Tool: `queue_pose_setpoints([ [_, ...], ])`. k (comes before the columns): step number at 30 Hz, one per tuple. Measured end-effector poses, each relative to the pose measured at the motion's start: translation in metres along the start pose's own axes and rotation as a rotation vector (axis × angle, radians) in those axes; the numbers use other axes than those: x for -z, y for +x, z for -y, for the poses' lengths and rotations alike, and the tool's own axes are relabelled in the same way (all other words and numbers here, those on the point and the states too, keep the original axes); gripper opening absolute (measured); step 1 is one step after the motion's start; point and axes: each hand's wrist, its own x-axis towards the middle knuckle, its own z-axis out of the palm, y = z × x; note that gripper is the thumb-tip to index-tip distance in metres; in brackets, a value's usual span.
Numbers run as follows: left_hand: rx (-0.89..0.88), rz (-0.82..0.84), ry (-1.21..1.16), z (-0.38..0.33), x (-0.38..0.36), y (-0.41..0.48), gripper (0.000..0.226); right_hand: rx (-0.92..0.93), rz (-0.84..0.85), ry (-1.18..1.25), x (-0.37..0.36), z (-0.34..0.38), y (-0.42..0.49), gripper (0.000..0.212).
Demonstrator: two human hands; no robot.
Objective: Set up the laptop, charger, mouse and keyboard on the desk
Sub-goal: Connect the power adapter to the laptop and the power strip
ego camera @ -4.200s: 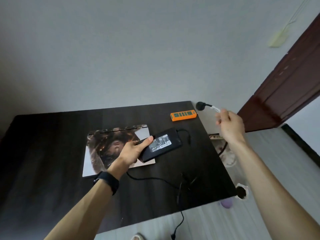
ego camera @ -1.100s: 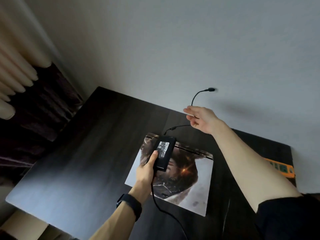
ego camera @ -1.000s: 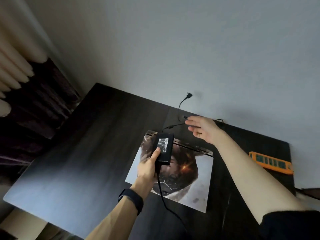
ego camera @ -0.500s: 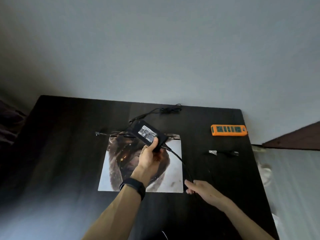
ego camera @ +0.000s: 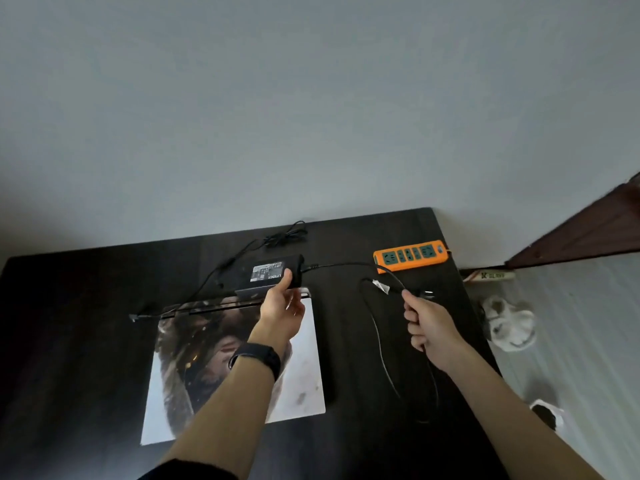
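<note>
My left hand (ego camera: 282, 311) grips the black rectangular charger brick (ego camera: 268, 274), thumb beside its label, at the far edge of the closed laptop with the picture-printed lid (ego camera: 304, 375), which lies flat on the dark wooden desk (ego camera: 86, 323). A black power cable (ego camera: 346, 265) runs from the brick to my right hand (ego camera: 427, 322), whose fingers curl around it near the plug. An orange plastic power strip (ego camera: 410, 256) lies at the desk's far right corner
</note>
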Motion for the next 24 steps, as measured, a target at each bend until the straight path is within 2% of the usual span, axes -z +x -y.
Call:
queue_pose_setpoints([
  [6,-0.008,-0.081,0.064,0.016,-0.046,0.046,0.015,-0.057,0.006,-0.002,0.011,-0.010,0.040,0.023],
  [10,-0.032,-0.125,0.019,0.026,-0.065,0.076,0.008,-0.072,0.082,-0.194,0.021,-0.039,0.059,0.026],
  [13,-0.044,-0.169,0.025,0.040,-0.072,0.093,0.011,-0.082,0.110,-0.333,0.028,-0.057,0.072,0.023],
  [18,-0.039,-0.188,0.038,0.046,-0.084,0.107,0.005,0.114,0.093,-0.626,0.038,-0.075,0.095,0.022],
  [19,-0.039,-0.188,0.057,0.046,-0.086,0.109,0.013,0.148,0.072,-0.666,0.041,-0.077,0.097,0.022],
  [21,-0.029,-0.174,0.233,0.044,-0.090,0.115,0.022,0.191,0.046,-0.704,0.045,-0.080,0.103,0.021],
  [24,0.036,-0.103,0.698,0.043,-0.094,0.116,0.021,0.227,0.026,-0.770,0.048,-0.084,0.107,0.022],
])
